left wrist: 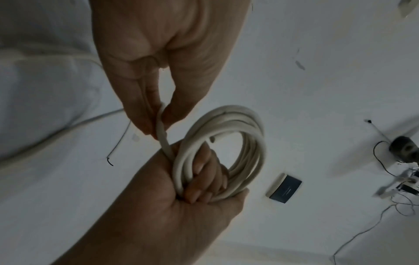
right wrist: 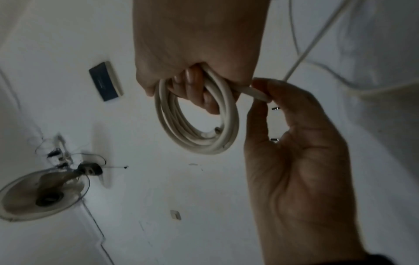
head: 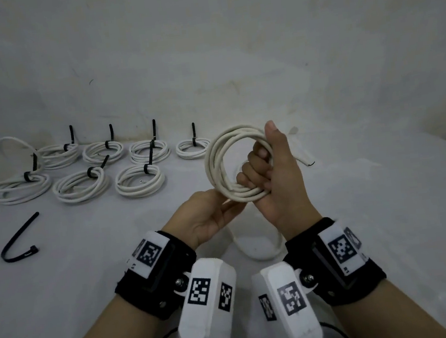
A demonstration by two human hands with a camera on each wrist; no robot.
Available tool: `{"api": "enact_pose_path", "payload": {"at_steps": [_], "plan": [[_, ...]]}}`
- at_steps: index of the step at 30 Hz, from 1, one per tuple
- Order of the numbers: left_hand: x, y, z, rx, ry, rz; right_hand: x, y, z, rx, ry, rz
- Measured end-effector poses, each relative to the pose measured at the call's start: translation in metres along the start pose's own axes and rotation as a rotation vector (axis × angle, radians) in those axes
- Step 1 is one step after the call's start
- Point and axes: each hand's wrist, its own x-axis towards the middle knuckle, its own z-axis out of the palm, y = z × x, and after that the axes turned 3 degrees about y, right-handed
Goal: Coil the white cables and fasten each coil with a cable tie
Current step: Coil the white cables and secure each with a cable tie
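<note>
A white cable coil (head: 216,155) is held upright above the grey table (head: 90,281). My right hand (head: 255,170) grips it, fingers curled through the ring and thumb pointing up. In the right wrist view the right hand (right wrist: 195,86) closes round the coil (right wrist: 204,151). My left hand (head: 231,206) pinches the loose strand just below the coil. The left wrist view shows that left-hand pinch (left wrist: 158,125) beside the right hand (left wrist: 204,179) and coil (left wrist: 256,132). The cable's tail (head: 253,254) loops on the table between my wrists.
Several tied coils (head: 139,178) with black ties sticking up lie at the back left. One loose black cable tie (head: 16,242) lies at the left. A white cable end (head: 305,159) rests behind my right hand. A wall stands behind the table.
</note>
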Motion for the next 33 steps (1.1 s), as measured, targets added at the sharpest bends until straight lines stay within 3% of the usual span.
{"api": "enact_pose_path", "payload": {"at_steps": [6, 13, 19, 23, 26, 28, 33], "plan": [[-0.008, 0.010, 0.001, 0.152, -0.013, 0.097, 0.000, 0.001, -0.001, -0.079, 0.175, -0.157], [-0.006, 0.011, 0.002, 0.397, 0.115, 0.496, 0.006, 0.002, -0.007, -0.139, 0.296, -0.152], [-0.002, 0.008, -0.003, 0.506, 0.126, 0.654, 0.011, 0.005, -0.012, -0.176, 0.251, 0.055], [-0.006, 0.011, 0.001, 0.468, 0.026, 0.613, 0.009, 0.011, -0.011, -0.234, 0.210, 0.119], [-0.007, 0.013, -0.003, 0.619, 0.007, 0.744, 0.004, 0.013, -0.008, -0.300, 0.120, 0.135], [-0.006, 0.015, -0.005, 0.683, 0.034, 0.819, 0.002, 0.014, -0.006, -0.417, 0.074, 0.083], [-0.011, 0.022, -0.006, 0.717, -0.052, 0.817, 0.004, 0.012, -0.012, -0.918, -0.016, -0.301]]}}
